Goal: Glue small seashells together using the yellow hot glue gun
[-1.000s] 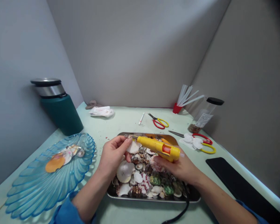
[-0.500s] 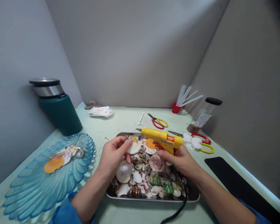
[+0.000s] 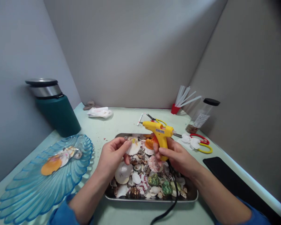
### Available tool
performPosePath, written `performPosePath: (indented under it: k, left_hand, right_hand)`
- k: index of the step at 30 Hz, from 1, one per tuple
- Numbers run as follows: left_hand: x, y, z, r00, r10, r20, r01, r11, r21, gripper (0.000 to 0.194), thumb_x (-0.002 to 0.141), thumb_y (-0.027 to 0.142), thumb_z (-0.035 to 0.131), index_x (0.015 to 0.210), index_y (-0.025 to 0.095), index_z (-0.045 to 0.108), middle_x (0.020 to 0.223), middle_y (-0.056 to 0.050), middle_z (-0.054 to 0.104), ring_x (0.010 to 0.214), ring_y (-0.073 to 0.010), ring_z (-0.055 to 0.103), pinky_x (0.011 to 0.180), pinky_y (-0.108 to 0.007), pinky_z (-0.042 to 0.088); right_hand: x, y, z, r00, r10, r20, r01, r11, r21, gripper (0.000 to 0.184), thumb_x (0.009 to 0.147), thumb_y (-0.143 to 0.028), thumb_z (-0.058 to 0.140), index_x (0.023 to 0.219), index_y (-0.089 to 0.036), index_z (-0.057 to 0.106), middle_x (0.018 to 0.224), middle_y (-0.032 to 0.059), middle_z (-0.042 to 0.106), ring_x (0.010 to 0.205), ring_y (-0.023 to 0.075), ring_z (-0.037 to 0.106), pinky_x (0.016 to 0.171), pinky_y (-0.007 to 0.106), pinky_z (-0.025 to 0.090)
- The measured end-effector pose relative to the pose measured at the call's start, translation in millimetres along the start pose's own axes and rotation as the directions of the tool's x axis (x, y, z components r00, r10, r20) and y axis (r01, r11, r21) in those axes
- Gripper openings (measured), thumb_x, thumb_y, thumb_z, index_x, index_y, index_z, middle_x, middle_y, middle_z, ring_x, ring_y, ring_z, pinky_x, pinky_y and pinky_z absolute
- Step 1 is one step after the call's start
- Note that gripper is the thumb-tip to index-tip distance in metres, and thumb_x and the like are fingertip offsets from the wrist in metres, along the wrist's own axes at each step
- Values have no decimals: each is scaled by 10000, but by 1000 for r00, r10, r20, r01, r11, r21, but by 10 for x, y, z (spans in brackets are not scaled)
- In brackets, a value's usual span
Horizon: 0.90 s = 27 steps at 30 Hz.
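Grey partition walls close in a pale green table (image 3: 121, 123). Over a steel tray (image 3: 189, 197) heaped with shells, the left hand (image 3: 112, 156) pinches one pale shell (image 3: 134, 147) between thumb and fingertips. The right hand (image 3: 178, 157) is wrapped around the grip of one yellow glue gun (image 3: 158, 129), upright, its barrel lying level with the nozzle pointing left, above and just right of the shell. Its black cord (image 3: 170, 206) trails toward the viewer. Two scissors (image 3: 202, 145) lie beyond; one blue dish (image 3: 25, 187) sits left.
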<state>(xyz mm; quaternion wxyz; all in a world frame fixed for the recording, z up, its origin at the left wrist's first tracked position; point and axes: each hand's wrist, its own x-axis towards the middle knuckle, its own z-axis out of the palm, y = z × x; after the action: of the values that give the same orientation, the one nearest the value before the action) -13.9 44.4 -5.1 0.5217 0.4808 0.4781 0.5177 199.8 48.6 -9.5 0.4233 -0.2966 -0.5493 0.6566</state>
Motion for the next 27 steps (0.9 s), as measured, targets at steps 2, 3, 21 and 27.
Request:
performPosePath:
  k: [2,3,21,27]
  left_hand:
    - [-1,4,3,1000,2,-6,-2,1000,-3,231,717,342,650,668,156,522,437,76,482,332,-48,457,410,-158,335]
    - [-1,6,4,1000,3,-9,-3,1000,-5,232,717,343,651,669,155,523,439,76,483,330,-47,455,410,-158,335]
    - [10,4,7,1000,0,-17,0,1000,-1,234,713,356,646,697,150,535,485,60,522,338,-44,470,387,-148,295]
    - [1,11,5,999,-8,-35,9,1000,7,229,708,358,648,719,153,546,499,59,530,346,-47,480,394,-151,321]
  right_hand:
    - [1,-19,0,999,3,48,-6,998,63,161,849,-298,534,940,-165,545,831,37,531,690,125,516,589,259,474]
    - [2,-25,-1,998,3,58,-8,996,85,169,857,-303,518,949,-164,547,854,49,535,710,133,520,584,263,480]
    - [5,35,-25,998,-13,62,20,994,-107,236,781,-80,509,971,-203,443,820,-13,554,457,51,490,426,190,415]
    - [-12,11,-17,999,-41,17,43,991,-129,305,746,-188,612,1023,-203,484,856,0,515,543,74,495,446,205,437]
